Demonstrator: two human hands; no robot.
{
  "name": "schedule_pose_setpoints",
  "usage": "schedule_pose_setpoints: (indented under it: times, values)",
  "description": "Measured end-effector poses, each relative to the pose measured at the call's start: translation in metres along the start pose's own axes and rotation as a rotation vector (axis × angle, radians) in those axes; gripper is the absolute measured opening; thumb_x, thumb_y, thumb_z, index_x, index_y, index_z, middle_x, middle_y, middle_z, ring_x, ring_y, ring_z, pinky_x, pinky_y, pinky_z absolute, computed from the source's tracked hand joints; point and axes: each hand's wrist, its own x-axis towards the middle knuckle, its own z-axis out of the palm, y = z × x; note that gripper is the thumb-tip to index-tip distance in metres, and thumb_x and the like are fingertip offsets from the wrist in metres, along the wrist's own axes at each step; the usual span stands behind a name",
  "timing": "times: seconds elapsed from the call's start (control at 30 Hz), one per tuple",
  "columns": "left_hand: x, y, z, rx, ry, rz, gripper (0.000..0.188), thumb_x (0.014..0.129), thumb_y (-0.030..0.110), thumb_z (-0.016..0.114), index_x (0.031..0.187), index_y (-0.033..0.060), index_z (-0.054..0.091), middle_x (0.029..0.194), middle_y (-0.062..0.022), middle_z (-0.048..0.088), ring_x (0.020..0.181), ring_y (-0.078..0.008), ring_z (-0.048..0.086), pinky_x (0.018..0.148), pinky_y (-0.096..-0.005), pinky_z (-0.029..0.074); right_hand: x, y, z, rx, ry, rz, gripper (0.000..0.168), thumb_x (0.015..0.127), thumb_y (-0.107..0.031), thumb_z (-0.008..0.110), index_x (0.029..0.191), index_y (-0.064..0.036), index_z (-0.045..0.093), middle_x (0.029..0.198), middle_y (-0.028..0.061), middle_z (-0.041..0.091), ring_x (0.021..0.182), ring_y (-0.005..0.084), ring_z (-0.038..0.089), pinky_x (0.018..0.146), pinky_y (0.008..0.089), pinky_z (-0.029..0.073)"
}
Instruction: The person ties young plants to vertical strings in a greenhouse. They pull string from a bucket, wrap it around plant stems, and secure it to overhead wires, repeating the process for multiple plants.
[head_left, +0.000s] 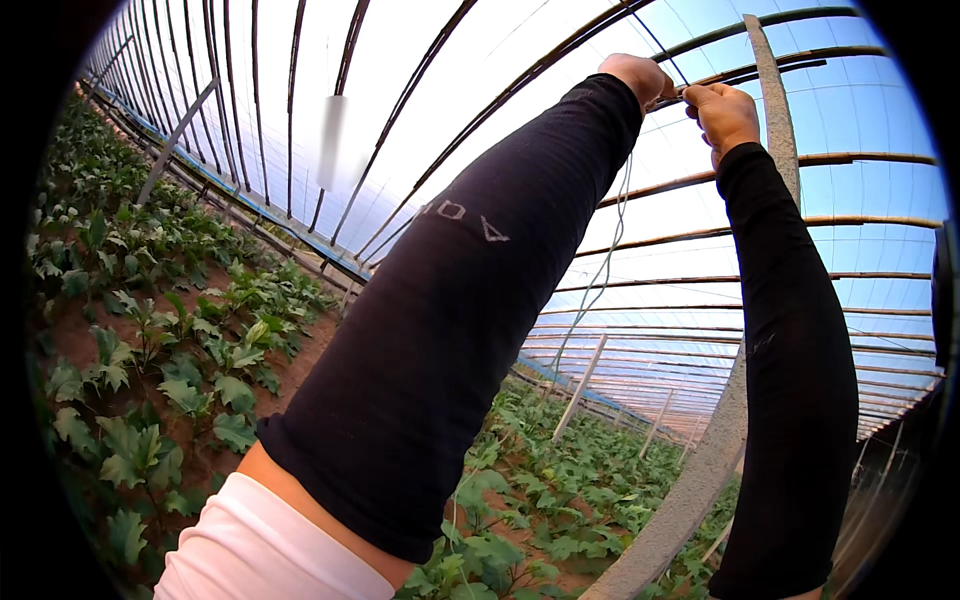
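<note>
Both my arms, in black sleeves, reach up to the roof of a plastic-covered greenhouse. My left hand and my right hand meet fingertip to fingertip beside a dark overhead wire. Between them they pinch thin twine, mostly hidden by the fingers. Below the hands, loose strands of pale green twine hang down towards the plants. A bamboo roof pole passes right behind my fingers.
A concrete post rises close by, partly behind my right arm. Rows of leafy green plants, which look like eggplants, grow in brown soil on both sides. Thinner posts stand farther back. More roof poles curve overhead under clear film.
</note>
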Motion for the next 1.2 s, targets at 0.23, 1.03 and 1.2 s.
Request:
schedule_pose_setpoints:
  times: [0.23, 1.03, 1.2]
  values:
    - [-0.02, 0.031, 0.0, 0.582, 0.126, 0.152, 0.029, 0.083, 0.025, 0.064, 0.095, -0.0005, 0.067, 0.09, -0.0141, 0.064, 0.086, -0.0259, 0.062, 0.078, -0.0318, 0.05, -0.017, -0.025, -0.03, -0.972, -0.04, -0.164, 0.025, 0.084, -0.025, 0.059, 0.092, -0.002, 0.066, 0.088, 0.0143, 0.065, 0.08, 0.0281, 0.064, 0.08, 0.0377, 0.05]
    - [-0.165, -0.127, -0.15, -0.536, 0.236, -0.485, 0.014, 0.093, 0.017, 0.044, 0.081, 0.0088, 0.046, 0.069, -0.0002, 0.051, 0.047, -0.0036, 0.033, 0.041, -0.0174, 0.026, -0.253, 0.116, -0.234, -0.054, -0.426, 0.576, 0.038, 0.092, -0.037, 0.049, 0.094, 0.0, 0.059, 0.072, 0.0039, 0.06, 0.059, 0.0066, 0.053, 0.053, 0.0187, 0.043]
    - [-0.382, -0.158, -0.128, -0.767, 0.162, -0.928, 0.015, 0.096, 0.019, 0.043, 0.084, 0.0114, 0.049, 0.093, -0.0041, 0.065, 0.057, -0.0051, 0.045, 0.046, -0.0192, 0.037, -0.4, 0.097, -0.143, 0.113, -0.638, 0.565, 0.061, 0.088, -0.042, 0.056, 0.124, 0.006, 0.045, 0.118, 0.0192, 0.053, 0.102, 0.0228, 0.056, 0.084, 0.0343, 0.047]
